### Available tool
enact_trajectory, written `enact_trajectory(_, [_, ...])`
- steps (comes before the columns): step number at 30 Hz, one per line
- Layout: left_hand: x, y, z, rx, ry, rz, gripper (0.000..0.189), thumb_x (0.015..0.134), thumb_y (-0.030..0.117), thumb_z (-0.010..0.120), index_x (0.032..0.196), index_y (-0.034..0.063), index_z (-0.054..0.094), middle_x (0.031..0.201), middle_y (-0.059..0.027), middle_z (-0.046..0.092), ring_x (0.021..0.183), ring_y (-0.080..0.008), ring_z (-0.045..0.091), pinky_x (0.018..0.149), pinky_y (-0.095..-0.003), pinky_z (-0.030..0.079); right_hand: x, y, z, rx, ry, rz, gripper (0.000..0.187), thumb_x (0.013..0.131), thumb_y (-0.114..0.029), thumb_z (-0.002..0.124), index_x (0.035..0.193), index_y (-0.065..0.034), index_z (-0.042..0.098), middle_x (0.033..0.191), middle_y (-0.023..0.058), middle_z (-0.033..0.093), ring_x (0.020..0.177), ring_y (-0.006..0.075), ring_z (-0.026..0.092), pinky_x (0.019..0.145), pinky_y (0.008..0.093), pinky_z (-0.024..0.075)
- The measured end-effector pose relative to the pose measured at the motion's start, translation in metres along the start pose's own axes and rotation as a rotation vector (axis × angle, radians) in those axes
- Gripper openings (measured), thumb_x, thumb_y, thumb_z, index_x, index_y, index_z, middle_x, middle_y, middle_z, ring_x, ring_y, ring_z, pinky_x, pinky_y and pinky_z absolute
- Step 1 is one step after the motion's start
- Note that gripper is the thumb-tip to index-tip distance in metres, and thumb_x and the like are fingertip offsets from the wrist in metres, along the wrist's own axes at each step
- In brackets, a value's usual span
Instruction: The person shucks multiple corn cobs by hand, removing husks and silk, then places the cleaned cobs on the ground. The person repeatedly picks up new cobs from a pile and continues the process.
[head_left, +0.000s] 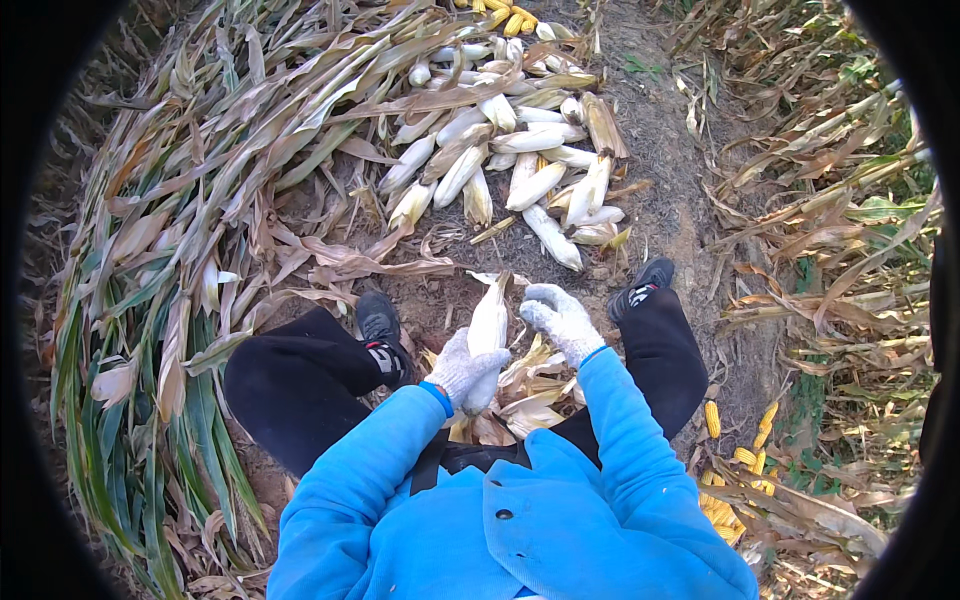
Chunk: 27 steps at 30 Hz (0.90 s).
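My left hand (465, 369), in a white knitted glove, grips the lower part of a corn ear in its pale husk (488, 322). The ear stands between my knees with its narrow tip pointing away from me. To the right of that tip, my right hand (559, 319), also gloved, is raised with its fingers curled. Its fingertips are partly hidden, and whether they pinch a strip of husk I cannot tell. Torn husks (532, 390) lie beneath both hands.
Unhusked corn ears (536, 186) are heaped beyond my feet. Cut corn stalks (202, 195) cover the left side. Bare yellow cobs lie at the lower right (720, 510) and at the far top (517, 21). Dry standing or leaning stalks (832, 217) line the right.
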<state>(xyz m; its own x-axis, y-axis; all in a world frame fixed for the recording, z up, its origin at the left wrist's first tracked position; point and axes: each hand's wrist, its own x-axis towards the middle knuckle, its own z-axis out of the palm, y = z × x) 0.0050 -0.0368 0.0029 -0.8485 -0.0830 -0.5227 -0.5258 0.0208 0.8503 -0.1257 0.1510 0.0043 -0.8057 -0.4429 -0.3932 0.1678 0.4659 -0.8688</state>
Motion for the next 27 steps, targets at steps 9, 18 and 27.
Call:
enact_trajectory(9, [-0.017,-0.040,0.028,0.093,0.086,0.078,0.067,0.081,0.034,0.073,0.131,-0.0011,0.045,0.120,-0.0194,0.060,0.111,-0.0299,0.061,0.092,-0.0410,0.050,-0.025,-0.022,0.083,0.647,0.186,0.058,0.025,0.092,-0.018,0.068,0.110,0.0001,0.064,0.097,0.0076,0.068,0.082,0.0118,0.062,0.070,0.0285,0.0518])
enact_trajectory(18, [-0.055,-0.016,0.045,0.219,0.197,0.159,0.062,0.082,0.034,0.073,0.128,0.0005,0.048,0.117,-0.0192,0.061,0.108,-0.0296,0.062,0.090,-0.0408,0.051,-0.048,-0.007,0.085,0.347,0.337,-0.054,0.019,0.090,-0.016,0.070,0.099,0.0005,0.067,0.086,0.0049,0.068,0.075,0.0107,0.060,0.065,0.0284,0.0495])
enact_trajectory(27, [-0.049,-0.023,0.038,-0.781,-0.072,-0.027,0.032,0.094,0.019,0.065,0.122,0.0058,0.060,0.100,-0.0083,0.067,0.085,-0.0207,0.067,0.072,-0.0356,0.056,-0.076,-0.024,0.079,0.915,0.311,-0.214,0.008,0.098,-0.008,0.057,0.102,-0.0021,0.059,0.086,0.0071,0.064,0.077,0.0161,0.063,0.070,0.0310,0.0544])
